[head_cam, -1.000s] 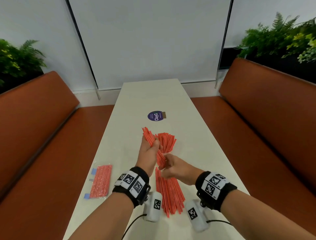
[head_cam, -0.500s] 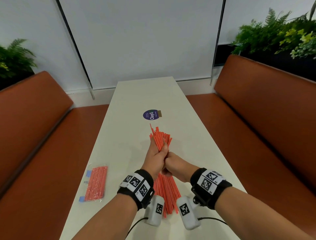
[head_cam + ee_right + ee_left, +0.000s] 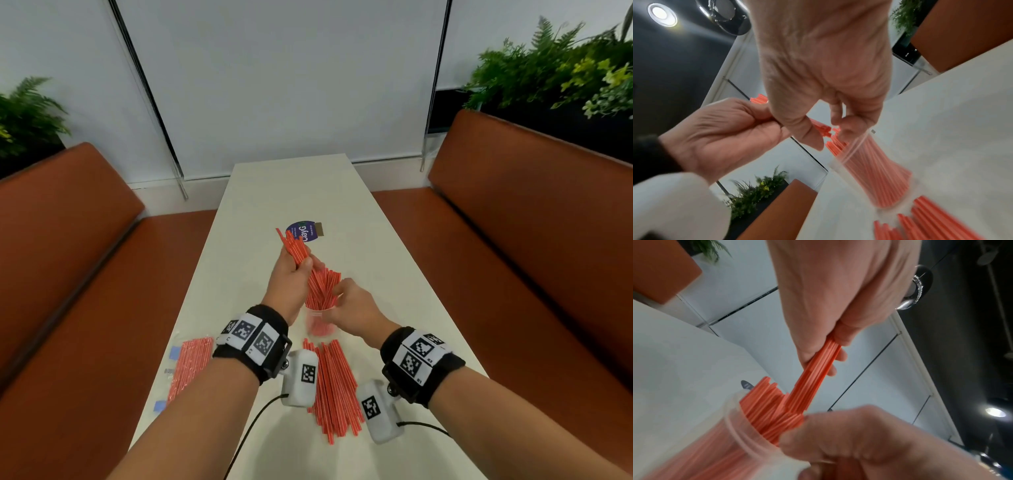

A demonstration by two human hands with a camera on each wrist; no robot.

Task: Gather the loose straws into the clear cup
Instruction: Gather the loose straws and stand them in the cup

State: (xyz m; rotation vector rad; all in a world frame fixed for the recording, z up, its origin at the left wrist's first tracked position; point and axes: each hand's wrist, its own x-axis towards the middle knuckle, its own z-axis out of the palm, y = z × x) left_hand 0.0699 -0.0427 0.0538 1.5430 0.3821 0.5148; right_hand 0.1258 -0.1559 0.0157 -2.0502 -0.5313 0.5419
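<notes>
Roughly halfway, the left hand grips a bundle over the part-filled cup, right hand fingers curled at standing straws, with a pile still on the table

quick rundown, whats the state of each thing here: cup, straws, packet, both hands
clear cup: upright on the table, part full of straws
held bunch: gripped in the left hand, lower ends in the cup
loose straws: flat on the table, near side of the cup
straw packet: flat, at the table's left edge
right hand: fingers curled at the cup's straws
</notes>
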